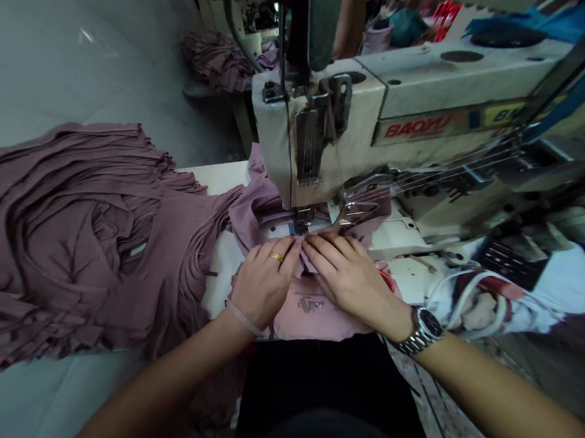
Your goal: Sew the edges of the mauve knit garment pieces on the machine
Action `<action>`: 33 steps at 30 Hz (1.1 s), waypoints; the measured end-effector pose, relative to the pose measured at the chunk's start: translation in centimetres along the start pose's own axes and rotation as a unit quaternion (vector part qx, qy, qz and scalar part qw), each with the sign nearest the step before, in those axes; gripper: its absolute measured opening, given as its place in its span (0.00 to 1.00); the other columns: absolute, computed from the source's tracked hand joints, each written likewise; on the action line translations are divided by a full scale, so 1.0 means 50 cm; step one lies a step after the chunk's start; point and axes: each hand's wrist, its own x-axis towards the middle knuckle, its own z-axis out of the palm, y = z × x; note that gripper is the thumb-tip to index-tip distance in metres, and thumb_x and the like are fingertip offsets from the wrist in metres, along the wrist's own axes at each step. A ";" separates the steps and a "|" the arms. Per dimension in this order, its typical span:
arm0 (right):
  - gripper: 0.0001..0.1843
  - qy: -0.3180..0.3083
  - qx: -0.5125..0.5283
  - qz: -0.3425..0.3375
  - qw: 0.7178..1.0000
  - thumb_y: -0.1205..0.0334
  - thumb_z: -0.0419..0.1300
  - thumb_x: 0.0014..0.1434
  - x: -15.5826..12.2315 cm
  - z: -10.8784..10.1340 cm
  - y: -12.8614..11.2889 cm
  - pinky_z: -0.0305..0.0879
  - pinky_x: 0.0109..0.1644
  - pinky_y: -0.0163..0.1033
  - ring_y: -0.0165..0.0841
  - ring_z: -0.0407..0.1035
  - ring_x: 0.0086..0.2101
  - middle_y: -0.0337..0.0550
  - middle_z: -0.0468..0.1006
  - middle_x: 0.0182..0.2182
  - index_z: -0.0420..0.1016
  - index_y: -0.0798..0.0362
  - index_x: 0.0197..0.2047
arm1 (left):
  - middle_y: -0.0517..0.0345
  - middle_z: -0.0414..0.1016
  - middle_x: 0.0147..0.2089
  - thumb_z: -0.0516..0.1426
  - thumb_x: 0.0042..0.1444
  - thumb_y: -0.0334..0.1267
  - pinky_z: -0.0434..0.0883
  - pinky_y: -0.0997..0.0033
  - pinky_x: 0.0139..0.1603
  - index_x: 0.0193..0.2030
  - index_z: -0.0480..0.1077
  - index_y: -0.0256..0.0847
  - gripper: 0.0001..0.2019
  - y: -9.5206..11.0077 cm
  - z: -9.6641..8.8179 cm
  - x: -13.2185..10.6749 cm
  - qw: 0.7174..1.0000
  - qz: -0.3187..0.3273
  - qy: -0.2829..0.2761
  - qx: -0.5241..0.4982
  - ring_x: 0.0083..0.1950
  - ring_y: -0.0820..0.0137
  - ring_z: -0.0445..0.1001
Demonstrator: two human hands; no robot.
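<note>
A mauve fabric piece point(306, 308) lies under the presser foot point(303, 223) of a white sewing machine point(381, 126). My left hand point(263, 281), with a gold ring, presses on the cloth just in front of the foot, fingers bent and pinching a fold. My right hand point(344, 273), a wristwatch on its wrist, lies beside it with fingers pressed together on the same fold. Both sets of fingertips meet at the cloth edge right below the needle area.
A thick stack of mauve fabric pieces point(73, 241) hangs over the table's left side. More mauve cloth point(218, 60) is heaped behind the machine. A patterned cloth point(483, 299) lies at the right. The white table top point(222, 250) shows between stack and machine.
</note>
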 end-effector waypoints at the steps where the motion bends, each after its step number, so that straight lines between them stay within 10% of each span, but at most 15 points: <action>1: 0.22 0.001 0.009 -0.003 1.000 0.66 0.52 0.65 -0.001 0.002 0.002 0.62 0.55 0.53 0.45 0.60 0.54 0.52 0.69 0.58 0.66 0.62 0.61 | 0.44 0.68 0.60 0.48 0.65 0.30 0.69 0.59 0.53 0.62 0.64 0.32 0.19 -0.001 0.000 0.001 1.000 0.000 -0.003 -0.001 0.58 0.60 0.67; 33: 0.13 0.061 0.143 0.045 0.987 0.66 0.54 0.64 0.036 0.004 0.019 0.66 0.50 0.48 0.39 0.67 0.44 0.50 0.77 0.43 0.74 0.59 0.49 | 0.46 0.77 0.49 0.53 0.65 0.34 0.76 0.62 0.51 0.50 0.71 0.31 0.11 -0.049 0.012 0.034 0.987 0.081 0.111 -0.077 0.49 0.64 0.75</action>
